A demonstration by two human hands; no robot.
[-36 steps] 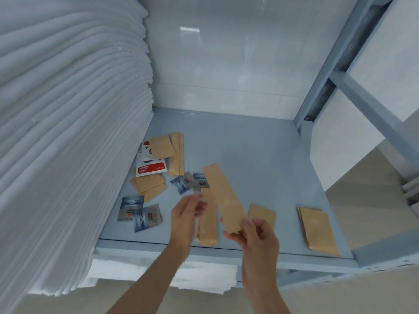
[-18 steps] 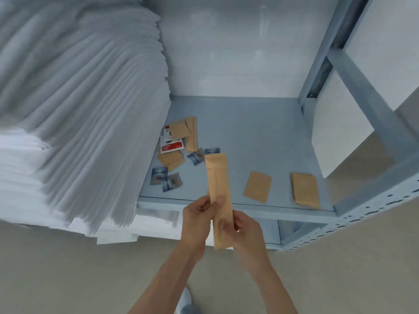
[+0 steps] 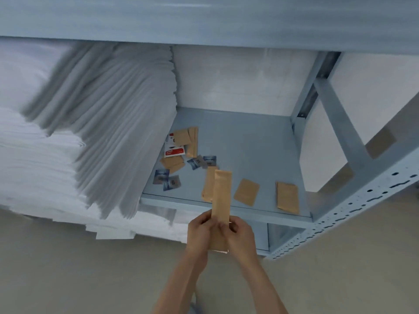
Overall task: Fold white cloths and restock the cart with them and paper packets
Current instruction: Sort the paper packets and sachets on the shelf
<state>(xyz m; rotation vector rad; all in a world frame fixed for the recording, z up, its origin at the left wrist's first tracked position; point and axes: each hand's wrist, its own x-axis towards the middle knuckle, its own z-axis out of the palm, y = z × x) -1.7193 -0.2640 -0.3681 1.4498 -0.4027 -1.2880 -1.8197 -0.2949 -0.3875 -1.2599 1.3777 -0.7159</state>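
Both hands hold one long brown paper packet point(image 3: 221, 196) upright in front of the near edge of the blue-grey metal shelf point(image 3: 249, 143). The left hand point(image 3: 200, 231) has its fingers curled round the packet's lower left edge, and the right hand point(image 3: 240, 232) pinches the lower right edge, thumb on the front face. The packet's lower end shows just below the hands; its upper part rises above them.

On the shelf behind it lies a second long brown packet point(image 3: 208, 184), partly hidden. To the right lie a short brown packet point(image 3: 246, 191) and, further right near the frame post, a small stack of brown packets point(image 3: 287, 197). Towards the far left of the shelf sit more brown packets point(image 3: 188, 141), a red-and-white sachet point(image 3: 174, 151) and several dark blue sachets point(image 3: 166, 181), scattered and partly overlapping.

A tall stack of folded white cloths point(image 3: 102, 132) fills the left part of the shelf, blurred in this view. A pale floor point(image 3: 79, 268) lies below.
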